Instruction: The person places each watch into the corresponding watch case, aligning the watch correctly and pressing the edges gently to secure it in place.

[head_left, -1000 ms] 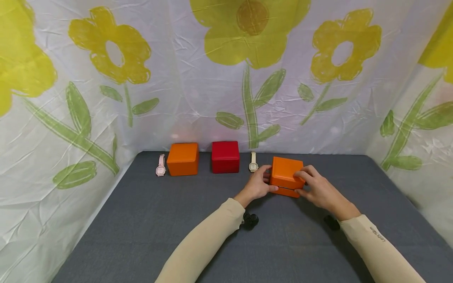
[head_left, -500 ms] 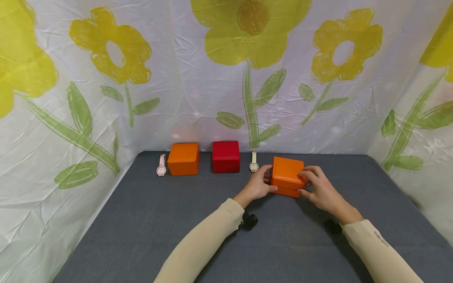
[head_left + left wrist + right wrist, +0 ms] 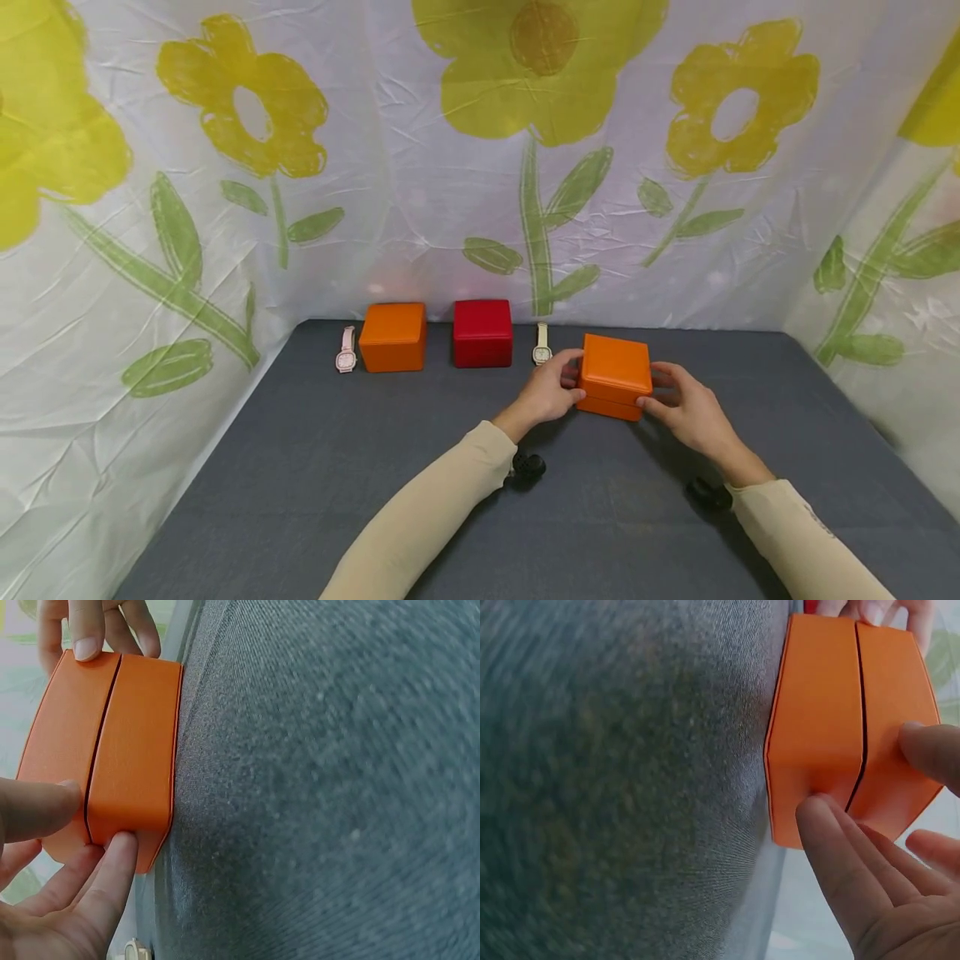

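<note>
A closed orange box (image 3: pixel 615 375) sits on the grey table (image 3: pixel 315 475), right of centre. My left hand (image 3: pixel 564 385) grips its left side and my right hand (image 3: pixel 660 398) grips its right side. In the left wrist view the box (image 3: pixel 112 757) shows the seam between lid and base, with my left thumb (image 3: pixel 112 874) on the base and a finger (image 3: pixel 41 810) on the lid. The right wrist view shows the box (image 3: pixel 832 720) with my right thumb (image 3: pixel 836 847) at the seam and a finger (image 3: pixel 930 750) on the lid.
Along the back edge lie a pink watch (image 3: pixel 346 351), a second orange box (image 3: pixel 393 336), a red box (image 3: pixel 482 332) and a cream watch (image 3: pixel 542 344). Flowered cloth walls (image 3: pixel 150 250) enclose the table on three sides.
My right fingers slid off the top of the lid to the box's right side. The gap between lid and base has narrowed. The left hand has barely moved.
</note>
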The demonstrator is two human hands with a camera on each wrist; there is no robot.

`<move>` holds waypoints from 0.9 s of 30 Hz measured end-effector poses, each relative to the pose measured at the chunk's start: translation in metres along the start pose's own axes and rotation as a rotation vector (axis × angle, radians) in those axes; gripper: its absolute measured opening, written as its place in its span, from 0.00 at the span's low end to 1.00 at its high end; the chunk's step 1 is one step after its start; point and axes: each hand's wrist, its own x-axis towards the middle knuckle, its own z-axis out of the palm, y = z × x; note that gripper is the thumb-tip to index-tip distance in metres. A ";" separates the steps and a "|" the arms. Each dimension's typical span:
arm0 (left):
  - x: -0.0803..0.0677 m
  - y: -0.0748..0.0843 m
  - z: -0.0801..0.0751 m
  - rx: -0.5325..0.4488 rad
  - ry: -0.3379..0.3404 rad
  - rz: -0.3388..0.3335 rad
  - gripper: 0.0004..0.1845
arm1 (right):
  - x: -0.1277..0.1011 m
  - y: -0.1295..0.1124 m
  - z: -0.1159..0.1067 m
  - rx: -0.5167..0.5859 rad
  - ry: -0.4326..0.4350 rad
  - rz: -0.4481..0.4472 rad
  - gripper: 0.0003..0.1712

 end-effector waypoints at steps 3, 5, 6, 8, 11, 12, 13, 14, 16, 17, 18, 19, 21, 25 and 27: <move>0.002 0.001 0.001 0.003 0.012 0.002 0.34 | 0.002 0.001 -0.001 0.001 -0.001 0.002 0.40; 0.003 0.002 0.002 0.007 0.022 0.001 0.34 | 0.003 0.002 -0.001 0.009 -0.001 0.002 0.40; 0.004 0.002 0.003 0.006 0.026 0.001 0.33 | 0.003 0.003 -0.002 0.016 -0.003 0.005 0.40; 0.006 0.004 0.006 0.010 0.039 -0.004 0.33 | 0.004 0.006 -0.004 0.031 -0.008 0.008 0.40; 0.009 0.006 0.011 0.007 0.056 -0.005 0.33 | 0.007 0.012 -0.007 0.054 -0.019 0.002 0.40; 0.011 0.007 0.013 0.002 0.060 -0.006 0.33 | 0.008 0.014 -0.009 0.063 -0.025 0.000 0.40; 0.012 0.007 0.015 0.000 0.065 -0.007 0.33 | 0.009 0.016 -0.010 0.070 -0.028 -0.002 0.40; 0.014 0.008 0.017 -0.004 0.069 -0.007 0.33 | 0.011 0.018 -0.012 0.075 -0.033 -0.006 0.40; 0.018 0.008 0.020 -0.012 0.079 -0.009 0.33 | 0.014 0.021 -0.014 0.092 -0.041 -0.013 0.40; 0.020 0.008 0.021 -0.013 0.086 -0.010 0.33 | 0.017 0.023 -0.015 0.100 -0.043 -0.014 0.39; 0.022 0.009 0.022 -0.013 0.093 -0.012 0.33 | 0.019 0.025 -0.016 0.106 -0.048 -0.014 0.39; 0.024 0.008 0.023 -0.015 0.099 -0.015 0.33 | 0.021 0.027 -0.017 0.113 -0.053 -0.014 0.39; 0.029 0.008 0.024 -0.009 0.109 -0.018 0.33 | 0.026 0.030 -0.019 0.123 -0.060 -0.011 0.39; 0.037 0.008 0.025 -0.015 0.112 -0.028 0.33 | 0.037 0.038 -0.023 0.130 -0.072 -0.003 0.40; 0.041 0.008 0.025 -0.016 0.115 -0.030 0.34 | 0.041 0.041 -0.025 0.136 -0.077 0.001 0.40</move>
